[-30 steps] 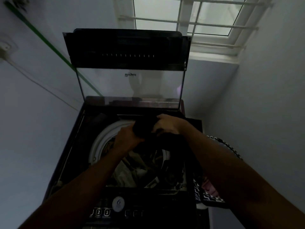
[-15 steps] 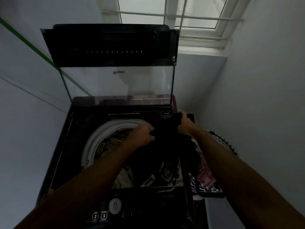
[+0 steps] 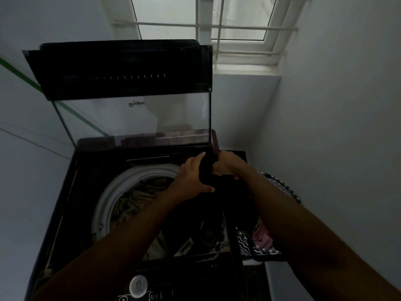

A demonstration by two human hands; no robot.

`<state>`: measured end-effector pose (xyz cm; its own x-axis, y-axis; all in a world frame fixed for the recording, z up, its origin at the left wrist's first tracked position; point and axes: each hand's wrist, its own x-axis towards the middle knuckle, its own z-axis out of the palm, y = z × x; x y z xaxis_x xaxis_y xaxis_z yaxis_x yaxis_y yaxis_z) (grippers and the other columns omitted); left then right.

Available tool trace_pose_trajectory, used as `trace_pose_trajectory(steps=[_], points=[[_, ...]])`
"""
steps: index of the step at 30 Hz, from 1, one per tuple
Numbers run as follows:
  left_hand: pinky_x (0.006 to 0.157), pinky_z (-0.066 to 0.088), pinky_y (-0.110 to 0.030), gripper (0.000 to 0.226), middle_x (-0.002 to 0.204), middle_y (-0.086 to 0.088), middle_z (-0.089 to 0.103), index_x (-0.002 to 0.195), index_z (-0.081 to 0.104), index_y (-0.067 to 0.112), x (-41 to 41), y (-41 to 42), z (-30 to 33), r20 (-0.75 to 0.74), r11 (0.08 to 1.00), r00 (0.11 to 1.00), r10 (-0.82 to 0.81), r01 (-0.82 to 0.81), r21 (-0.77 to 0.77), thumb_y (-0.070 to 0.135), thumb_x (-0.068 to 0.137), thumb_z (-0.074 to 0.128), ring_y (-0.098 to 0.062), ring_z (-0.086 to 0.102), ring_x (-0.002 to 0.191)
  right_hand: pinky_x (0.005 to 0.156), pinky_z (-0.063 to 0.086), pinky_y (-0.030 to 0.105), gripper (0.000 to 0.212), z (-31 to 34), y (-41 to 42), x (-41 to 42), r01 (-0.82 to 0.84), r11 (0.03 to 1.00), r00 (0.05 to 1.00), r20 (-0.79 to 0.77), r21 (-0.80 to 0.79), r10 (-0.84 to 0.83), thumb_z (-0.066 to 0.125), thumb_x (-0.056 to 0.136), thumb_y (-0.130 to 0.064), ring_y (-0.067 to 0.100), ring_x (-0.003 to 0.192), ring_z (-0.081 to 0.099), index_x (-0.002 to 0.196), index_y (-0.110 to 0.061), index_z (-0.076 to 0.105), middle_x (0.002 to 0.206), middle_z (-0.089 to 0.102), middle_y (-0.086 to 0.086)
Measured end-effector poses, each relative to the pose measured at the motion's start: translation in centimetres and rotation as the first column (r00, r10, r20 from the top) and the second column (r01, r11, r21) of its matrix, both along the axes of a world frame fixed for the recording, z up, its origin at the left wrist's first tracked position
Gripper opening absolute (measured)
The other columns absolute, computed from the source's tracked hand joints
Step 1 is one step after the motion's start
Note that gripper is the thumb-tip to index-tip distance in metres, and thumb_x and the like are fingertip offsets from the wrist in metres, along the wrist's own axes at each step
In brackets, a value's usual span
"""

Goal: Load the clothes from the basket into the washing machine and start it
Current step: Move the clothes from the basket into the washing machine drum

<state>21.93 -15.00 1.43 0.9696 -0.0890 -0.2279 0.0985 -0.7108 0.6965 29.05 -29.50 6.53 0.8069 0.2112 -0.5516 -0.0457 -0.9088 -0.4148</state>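
A dark top-loading washing machine stands below me, its glass lid raised upright. Olive and pale clothes lie inside its white-rimmed drum. My left hand and my right hand both grip a black garment over the drum's back right edge; the cloth hangs down dark between my forearms. To the machine's right stands the basket with a black-and-white zigzag rim, pink clothing showing inside.
The control panel with a round knob and buttons runs along the machine's near edge. Walls close in on the left and right. A barred window is behind the lid. A green pipe crosses the left wall.
My hands have drawn together on the black garment and sit further toward the drum's back right edge. The camera has tilted slightly, showing more of the control panel.
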Motion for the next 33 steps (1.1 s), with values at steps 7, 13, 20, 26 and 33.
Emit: trace_pose_trajectory(steps=[7, 13, 20, 26, 33], points=[[0.103, 0.043, -0.040, 0.132, 0.150, -0.017, 0.022, 0.153, 0.016, 0.031, -1.7, 5.8, 1.7, 0.209, 0.981, 0.960, 0.188, -0.192, -0.001, 0.038, 0.047, 0.095, -0.035, 0.042, 0.132, 0.034, 0.039, 0.018, 0.023, 3.4, 8.9, -1.7, -0.237, 0.927, 0.964, -0.045, 0.290, 0.261, 0.054, 0.074, -0.007, 0.020, 0.053, 0.054, 0.093, 0.004, 0.062, 0.078, 0.061, 0.011], [0.096, 0.049, -0.045, 0.105, 0.127, -0.015, 0.042, 0.144, 0.030, 0.031, -3.8, 12.4, 4.1, 0.198, 0.928, 0.928, 0.317, -0.346, 0.138, 0.036, 0.057, 0.088, -0.036, 0.054, 0.113, 0.038, 0.053, 0.033, 0.039, 2.1, 15.7, -3.4, -0.231, 0.875, 0.967, -0.003, 0.425, 0.256, 0.059, 0.081, -0.009, 0.027, 0.065, 0.066, 0.120, -0.011, 0.055, 0.097, 0.063, 0.012], [0.107, 0.040, -0.036, 0.078, 0.140, -0.018, 0.044, 0.152, 0.027, 0.019, -6.0, 14.7, -0.3, -0.044, 0.910, 0.929, 0.368, -0.350, 0.223, 0.023, 0.086, 0.070, -0.032, 0.050, 0.123, 0.079, 0.058, 0.039, 0.053, -1.8, 17.7, -6.2, -0.364, 0.888, 0.924, -0.009, 0.283, 0.382, 0.059, 0.088, -0.010, 0.032, 0.102, 0.065, 0.138, -0.011, 0.045, 0.127, 0.058, 0.013], [0.107, 0.041, -0.036, 0.068, 0.139, -0.003, 0.053, 0.143, 0.044, 0.029, -6.0, 12.3, -1.6, -0.112, 0.984, 0.990, 0.085, -0.066, 0.163, 0.033, 0.079, 0.068, -0.025, 0.051, 0.127, 0.098, 0.048, 0.043, 0.059, -4.6, 12.4, -3.0, -0.420, 0.907, 0.904, 0.082, -0.007, 0.419, 0.067, 0.078, -0.016, 0.039, 0.116, 0.053, 0.134, -0.013, 0.050, 0.127, 0.051, 0.019], [0.094, 0.048, -0.032, 0.018, 0.112, 0.004, 0.058, 0.095, 0.072, 0.029, -2.5, 5.5, -1.2, 0.088, 0.994, 0.996, 0.012, -0.022, 0.110, 0.023, 0.078, 0.071, -0.012, 0.056, 0.104, 0.077, 0.054, 0.046, 0.031, -4.1, 2.4, 0.8, -0.082, 0.996, 0.907, 0.413, -0.025, 0.085, 0.056, 0.078, -0.030, 0.041, 0.099, 0.061, 0.098, -0.007, 0.061, 0.113, 0.059, 0.024]])
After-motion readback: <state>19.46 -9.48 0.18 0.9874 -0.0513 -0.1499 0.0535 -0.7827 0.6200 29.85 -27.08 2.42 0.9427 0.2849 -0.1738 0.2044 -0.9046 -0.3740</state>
